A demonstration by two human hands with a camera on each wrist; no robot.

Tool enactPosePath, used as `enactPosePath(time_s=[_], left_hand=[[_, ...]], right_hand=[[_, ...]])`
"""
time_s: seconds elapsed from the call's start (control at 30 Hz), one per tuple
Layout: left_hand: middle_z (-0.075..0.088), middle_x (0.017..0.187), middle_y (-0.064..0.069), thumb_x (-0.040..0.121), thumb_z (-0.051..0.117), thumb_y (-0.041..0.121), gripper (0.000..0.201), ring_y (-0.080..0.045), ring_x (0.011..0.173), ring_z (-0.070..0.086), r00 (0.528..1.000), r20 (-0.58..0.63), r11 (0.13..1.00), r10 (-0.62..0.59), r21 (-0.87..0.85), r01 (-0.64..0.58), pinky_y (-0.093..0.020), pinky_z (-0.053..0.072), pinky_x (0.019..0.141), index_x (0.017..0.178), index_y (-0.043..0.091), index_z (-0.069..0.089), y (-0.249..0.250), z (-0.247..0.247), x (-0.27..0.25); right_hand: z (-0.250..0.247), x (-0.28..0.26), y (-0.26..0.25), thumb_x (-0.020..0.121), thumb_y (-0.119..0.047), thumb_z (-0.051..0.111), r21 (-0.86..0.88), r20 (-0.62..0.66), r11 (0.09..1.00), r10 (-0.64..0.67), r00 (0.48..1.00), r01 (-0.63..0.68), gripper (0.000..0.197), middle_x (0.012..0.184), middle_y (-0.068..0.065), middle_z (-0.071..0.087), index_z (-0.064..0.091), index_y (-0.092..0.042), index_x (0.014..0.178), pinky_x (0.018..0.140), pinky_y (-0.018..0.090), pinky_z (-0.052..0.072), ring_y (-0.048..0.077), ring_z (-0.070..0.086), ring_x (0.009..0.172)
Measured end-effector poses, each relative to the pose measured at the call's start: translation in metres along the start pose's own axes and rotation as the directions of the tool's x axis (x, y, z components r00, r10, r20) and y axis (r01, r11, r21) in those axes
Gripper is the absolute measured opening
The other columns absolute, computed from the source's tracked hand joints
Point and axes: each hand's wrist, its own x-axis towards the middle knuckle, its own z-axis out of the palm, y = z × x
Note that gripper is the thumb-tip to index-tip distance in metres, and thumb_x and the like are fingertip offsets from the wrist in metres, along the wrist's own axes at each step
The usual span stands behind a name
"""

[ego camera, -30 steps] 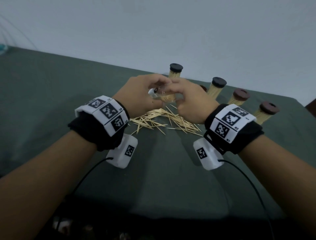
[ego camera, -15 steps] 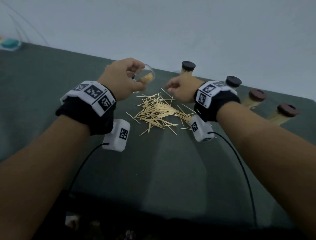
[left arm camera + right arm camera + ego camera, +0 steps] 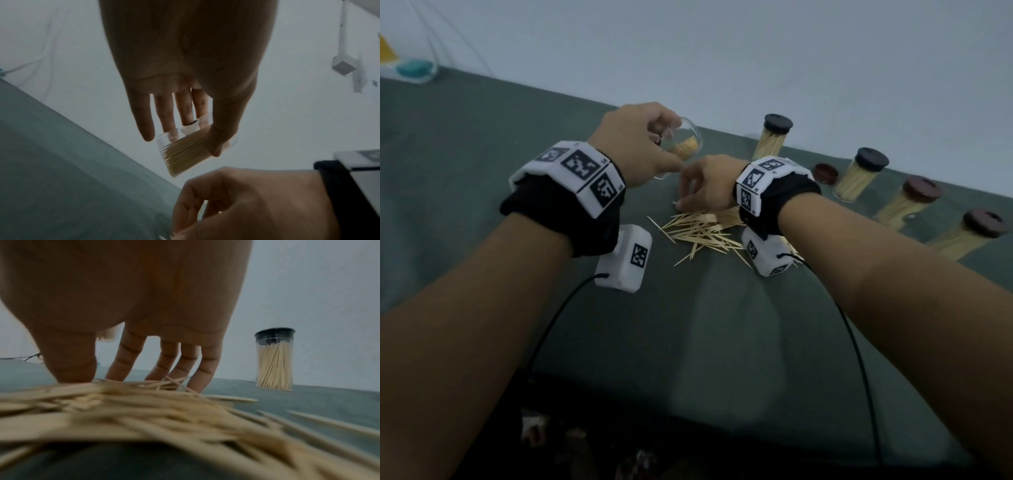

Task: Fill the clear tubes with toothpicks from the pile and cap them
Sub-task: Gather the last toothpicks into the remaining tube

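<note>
My left hand (image 3: 650, 147) holds an uncapped clear tube (image 3: 685, 145) in the air behind the pile, tilted, its open end toward me. It is partly filled with toothpicks. In the left wrist view the thumb and fingers curl round the tube (image 3: 185, 155). My right hand (image 3: 688, 197) reaches down on the far end of the toothpick pile (image 3: 702, 233). Its spread fingertips (image 3: 115, 376) and thumb touch the pile (image 3: 144, 410); nothing shows pinched between them.
Several filled, capped tubes stand at the back right: two black-capped (image 3: 770, 137) (image 3: 859, 174), two brown-capped (image 3: 907, 202) (image 3: 969, 233). A loose brown cap (image 3: 825, 173) lies among them. The green table (image 3: 722, 342) meets a wall close behind. A teal object (image 3: 414, 68) sits far left.
A second ago both hands were together at the tube above the pile. The left hand has since carried the tube up and left, and the right hand has dropped onto the pile.
</note>
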Motion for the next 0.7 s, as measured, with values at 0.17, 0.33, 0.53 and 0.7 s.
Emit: enactPosePath(time_s=[0.17, 0.33, 0.53, 0.7], left_hand=[[0.067, 0.109, 0.004, 0.072, 0.083, 0.021, 0.05, -0.013, 0.101, 0.066, 1.0, 0.0, 1.0, -0.011, 0.007, 0.011, -0.021, 0.048, 0.09, 0.117, 0.025, 0.064, 0.003, -0.002, -0.005], [0.067, 0.109, 0.004, 0.072, 0.084, 0.023, 0.051, -0.013, 0.101, 0.065, 0.999, -0.012, 0.999, -0.032, 0.015, 0.032, -0.023, 0.049, 0.092, 0.118, 0.025, 0.064, 0.002, -0.01, -0.01], [0.067, 0.11, 0.001, 0.071, 0.084, 0.022, 0.046, -0.017, 0.101, 0.065, 0.997, -0.043, 0.998, -0.057, 0.025, 0.058, -0.027, 0.05, 0.093, 0.113, 0.027, 0.065, -0.003, -0.022, -0.015], [0.067, 0.11, 0.003, 0.072, 0.083, 0.024, 0.047, -0.015, 0.101, 0.065, 0.997, -0.038, 0.997, -0.064, 0.034, 0.065, -0.021, 0.047, 0.088, 0.115, 0.028, 0.065, 0.0, -0.023, -0.017]], right_hand=[[-0.007, -0.026, 0.011, 0.079, -0.04, 0.066, -0.108, 0.043, 0.994, 0.015, 0.999, -0.01, 0.009, 0.081, -0.014, 0.067, 0.067, -0.032, 0.082, 0.075, 0.03, 0.053, 0.012, 0.063, 0.083], [-0.014, -0.042, 0.01, 0.074, -0.058, 0.069, -0.033, 0.023, 0.999, 0.041, 0.999, -0.04, 0.025, 0.081, -0.017, 0.069, 0.069, -0.034, 0.081, 0.075, 0.028, 0.05, 0.006, 0.062, 0.082], [0.011, -0.038, -0.031, 0.061, -0.07, 0.074, -0.035, 0.065, 0.991, -0.126, 0.99, 0.128, 0.06, 0.108, -0.017, 0.059, 0.062, -0.047, 0.115, 0.081, 0.025, 0.045, 0.007, 0.056, 0.094], [0.012, -0.048, -0.032, 0.078, -0.032, 0.072, -0.069, -0.01, 0.985, -0.158, 0.987, 0.156, 0.017, 0.083, -0.014, 0.067, 0.075, -0.03, 0.094, 0.07, 0.02, 0.045, 0.007, 0.063, 0.08]])
